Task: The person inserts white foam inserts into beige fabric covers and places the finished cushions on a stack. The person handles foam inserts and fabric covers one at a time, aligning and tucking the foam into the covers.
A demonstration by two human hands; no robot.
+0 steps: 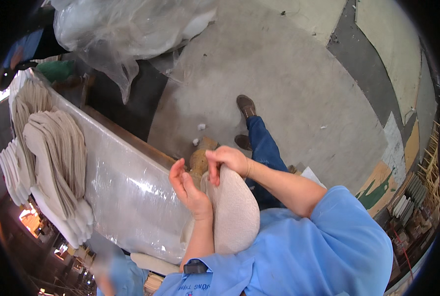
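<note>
A cream, rounded fabric pad (237, 209) with a textured face stands on edge against my front, between my forearms. My right hand (227, 160) is curled over its upper end, the fingers bent down along its left side. Just left of the pad, my left hand (193, 195) is raised with its fingers apart and nothing in them. The left wrist lies close by the pad's edge; I cannot tell whether it touches. More pale pad edge shows behind my left forearm.
A long table (131, 182) wrapped in shiny clear film runs along my left. Stacks of beige pads (57, 153) lie at its far left. Clear plastic sheeting (131, 29) bulges at the top. Another person (121, 274) in blue is at the lower left. Boards (392, 44) lie at the right.
</note>
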